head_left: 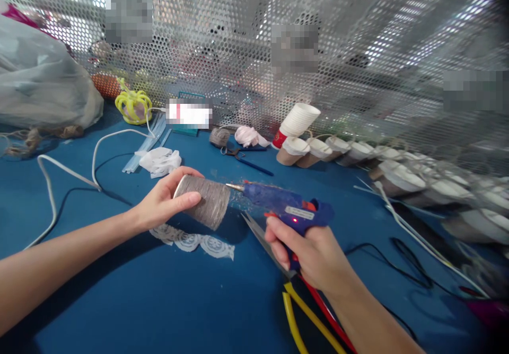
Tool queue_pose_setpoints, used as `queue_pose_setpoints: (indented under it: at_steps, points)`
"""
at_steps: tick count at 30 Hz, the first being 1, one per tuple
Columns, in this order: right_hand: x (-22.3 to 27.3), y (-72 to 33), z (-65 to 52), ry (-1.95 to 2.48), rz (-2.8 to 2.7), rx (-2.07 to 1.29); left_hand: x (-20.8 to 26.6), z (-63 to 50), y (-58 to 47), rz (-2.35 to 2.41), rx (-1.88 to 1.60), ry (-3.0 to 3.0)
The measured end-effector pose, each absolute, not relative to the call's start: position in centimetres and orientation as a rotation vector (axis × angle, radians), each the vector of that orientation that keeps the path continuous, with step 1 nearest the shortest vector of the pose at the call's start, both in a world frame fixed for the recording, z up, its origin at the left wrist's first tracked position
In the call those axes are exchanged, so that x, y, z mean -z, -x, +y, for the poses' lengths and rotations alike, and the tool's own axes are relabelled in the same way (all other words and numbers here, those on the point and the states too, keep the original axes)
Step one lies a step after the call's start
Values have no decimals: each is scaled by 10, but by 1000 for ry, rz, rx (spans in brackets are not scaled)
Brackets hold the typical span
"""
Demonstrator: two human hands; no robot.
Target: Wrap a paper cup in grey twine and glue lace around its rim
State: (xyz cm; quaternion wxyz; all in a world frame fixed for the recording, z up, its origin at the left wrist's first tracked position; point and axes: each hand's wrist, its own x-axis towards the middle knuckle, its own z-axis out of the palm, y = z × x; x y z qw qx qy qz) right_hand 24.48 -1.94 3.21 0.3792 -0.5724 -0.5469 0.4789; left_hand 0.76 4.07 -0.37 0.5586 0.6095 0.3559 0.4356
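Observation:
My left hand is closed around a paper cup wound with greyish-brown twine, held tilted above the blue table. In my right hand is a blue glue gun with its small red light lit. Its metal nozzle points left, right by the wrapped cup's end; whether it touches, I cannot tell. A strip of white lace lies beneath the cup. Scissors with a dark blade rest under my right hand, and yellow-handled pliers show near the front edge.
Several wrapped cups line the right side, by a stack of white paper cups. Blue-handled pliers, a twine ball, pink ribbon, white lace and glue sticks lie behind. Cables cross the table.

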Motion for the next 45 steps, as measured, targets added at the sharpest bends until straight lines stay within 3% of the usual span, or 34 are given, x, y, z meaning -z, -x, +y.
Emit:
queue_pose_setpoints:
  at_steps: [45]
  points:
    - [-44,-249,-22,1511,-1688,-1089,5,42,-6,886,-1053,-1462]
